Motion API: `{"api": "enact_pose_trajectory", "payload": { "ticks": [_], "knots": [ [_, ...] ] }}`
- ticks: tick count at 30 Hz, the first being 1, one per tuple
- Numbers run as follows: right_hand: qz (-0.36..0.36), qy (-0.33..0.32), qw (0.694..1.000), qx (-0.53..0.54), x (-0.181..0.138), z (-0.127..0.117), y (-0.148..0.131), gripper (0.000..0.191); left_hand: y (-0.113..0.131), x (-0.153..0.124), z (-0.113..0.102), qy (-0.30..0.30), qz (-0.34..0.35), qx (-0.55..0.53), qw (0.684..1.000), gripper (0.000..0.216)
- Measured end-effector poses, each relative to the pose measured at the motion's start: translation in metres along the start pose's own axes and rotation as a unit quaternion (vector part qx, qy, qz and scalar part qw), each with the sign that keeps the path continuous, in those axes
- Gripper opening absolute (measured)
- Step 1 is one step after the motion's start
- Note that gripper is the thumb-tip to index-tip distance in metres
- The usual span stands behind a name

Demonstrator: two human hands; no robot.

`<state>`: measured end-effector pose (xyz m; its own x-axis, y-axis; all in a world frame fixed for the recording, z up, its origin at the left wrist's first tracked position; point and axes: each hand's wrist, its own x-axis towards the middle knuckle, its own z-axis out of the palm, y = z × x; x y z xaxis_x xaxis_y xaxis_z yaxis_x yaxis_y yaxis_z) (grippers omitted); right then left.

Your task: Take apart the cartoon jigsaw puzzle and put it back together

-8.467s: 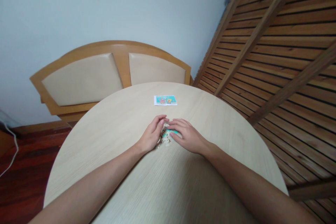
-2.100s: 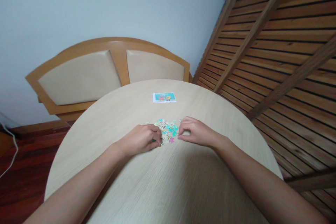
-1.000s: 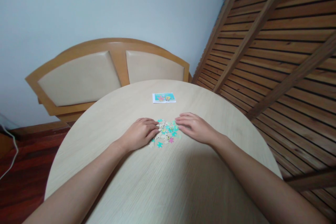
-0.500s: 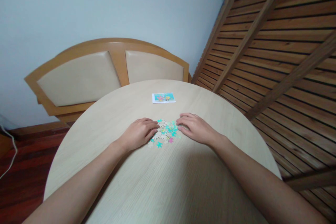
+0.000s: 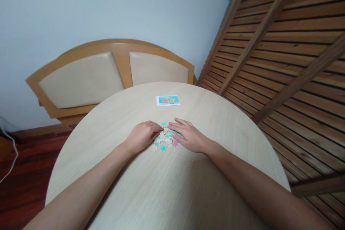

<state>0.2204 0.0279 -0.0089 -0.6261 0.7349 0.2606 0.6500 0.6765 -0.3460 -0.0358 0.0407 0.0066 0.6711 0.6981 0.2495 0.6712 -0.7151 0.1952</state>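
A pile of small jigsaw puzzle pieces [image 5: 165,137] lies on the round table, in pale, teal, pink and yellow. At its left edge rests my left hand [image 5: 143,136], fingers bent and loosely apart, the tips among the pieces and partly hidden. My right hand [image 5: 188,136] reaches over the pile's right side with its fingers stretched out and spread, covering some pieces. Just in front of the pile, on my side, lie a loose teal piece [image 5: 163,148] and a pink piece [image 5: 175,144]. Neither hand visibly lifts a piece.
Beyond the pile lies a small picture sheet [image 5: 168,100] with cartoon figures on teal. A wooden bench back [image 5: 121,61] with cream panels stands behind the pale round table [image 5: 129,194]. Wooden slats [image 5: 283,61] lean at the right. A white cable [image 5: 14,152] hangs at the left.
My right hand has moved left, from the pile's right edge to over its pieces, pushing some inward. My left hand's fingers have bent more at the left edge.
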Motion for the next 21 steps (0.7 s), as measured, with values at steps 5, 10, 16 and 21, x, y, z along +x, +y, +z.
{"api": "enact_pose_trajectory", "payload": {
  "ticks": [5,10,16,21],
  "knots": [
    [0.001,0.012,1.000,0.004,-0.006,-0.006,0.003,0.031,-0.002,0.000,0.001,0.008,0.013,0.000,1.000,0.022],
    [-0.007,0.019,1.000,0.006,-0.006,-0.007,0.004,0.026,-0.002,-0.001,-0.002,0.024,-0.003,-0.016,1.000,0.019],
    [-0.011,0.018,1.000,-0.008,-0.008,-0.006,0.009,0.032,-0.011,0.000,-0.001,0.062,-0.071,-0.024,0.995,0.013],
    [-0.024,0.029,0.999,-0.003,-0.007,-0.005,0.012,0.032,-0.019,0.001,0.005,0.052,-0.094,-0.017,0.994,0.014]
  ]
}}
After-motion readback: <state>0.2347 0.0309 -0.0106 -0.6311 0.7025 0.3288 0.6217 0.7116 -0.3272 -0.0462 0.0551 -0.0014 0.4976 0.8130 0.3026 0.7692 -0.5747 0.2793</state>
